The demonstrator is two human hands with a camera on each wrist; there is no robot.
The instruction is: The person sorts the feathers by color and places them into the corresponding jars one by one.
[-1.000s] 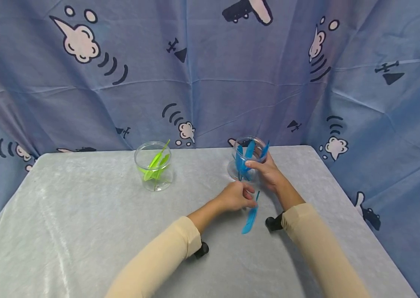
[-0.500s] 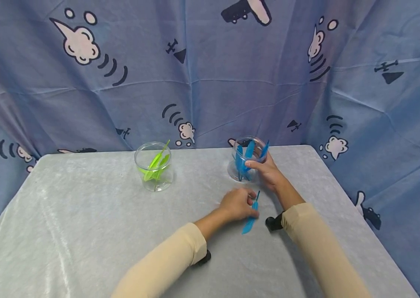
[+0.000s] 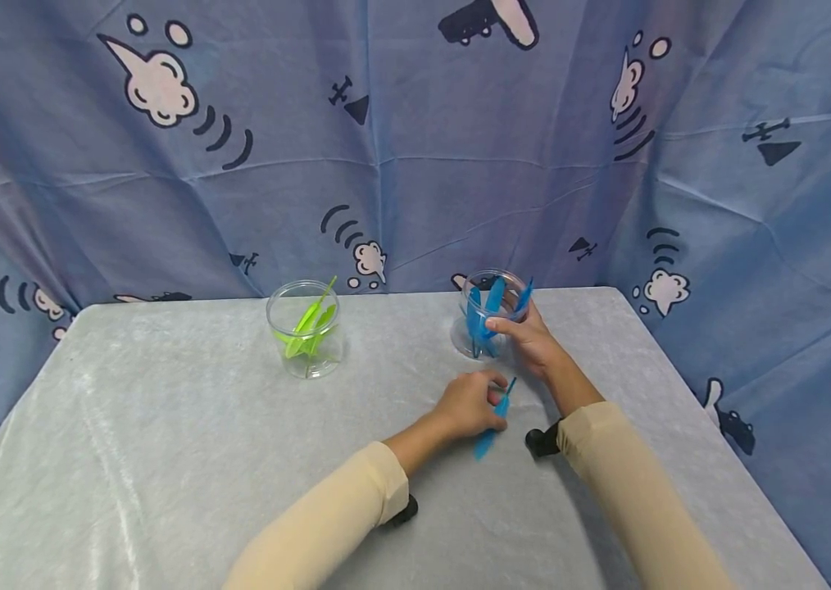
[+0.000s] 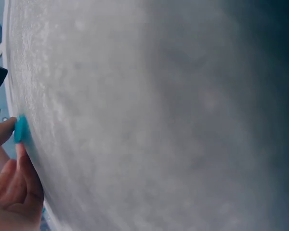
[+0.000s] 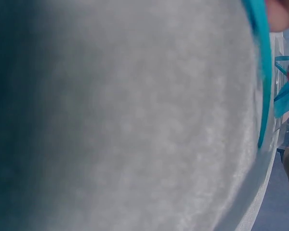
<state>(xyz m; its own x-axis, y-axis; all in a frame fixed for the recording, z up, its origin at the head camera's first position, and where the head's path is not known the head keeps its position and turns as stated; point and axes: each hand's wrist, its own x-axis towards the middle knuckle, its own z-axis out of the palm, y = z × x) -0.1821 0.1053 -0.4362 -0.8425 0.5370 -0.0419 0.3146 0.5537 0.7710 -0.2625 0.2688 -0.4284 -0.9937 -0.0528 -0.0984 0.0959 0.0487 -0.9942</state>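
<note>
My left hand (image 3: 465, 404) pinches a blue feather (image 3: 486, 443) between thumb and finger, low over the table in front of the right-hand cup. The feather's bare quill points up and away, its vane toward the near side. In the left wrist view the pinched feather (image 4: 20, 129) shows as a small blue patch between the fingertips. My right hand (image 3: 531, 342) grips a clear plastic cup (image 3: 461, 338) from its right side, thumb at the front below the rim. Several blue feathers (image 3: 492, 305) stand in that cup. The right wrist view shows a blue feather (image 5: 265, 72) close up.
A second clear cup (image 3: 329, 359) stands at the back, left of centre, with several green feathers (image 3: 305, 326) inside. Pale grey cloth covers the table (image 3: 165, 426). A patterned blue curtain (image 3: 415, 147) hangs right behind its far edge. Black wrist cameras (image 3: 542, 441) sit under the sleeves.
My left hand has shifted slightly right and toward the near side and now pinches the feather mid-vane, tilting it a little. The right hand and both cups have stayed put.
</note>
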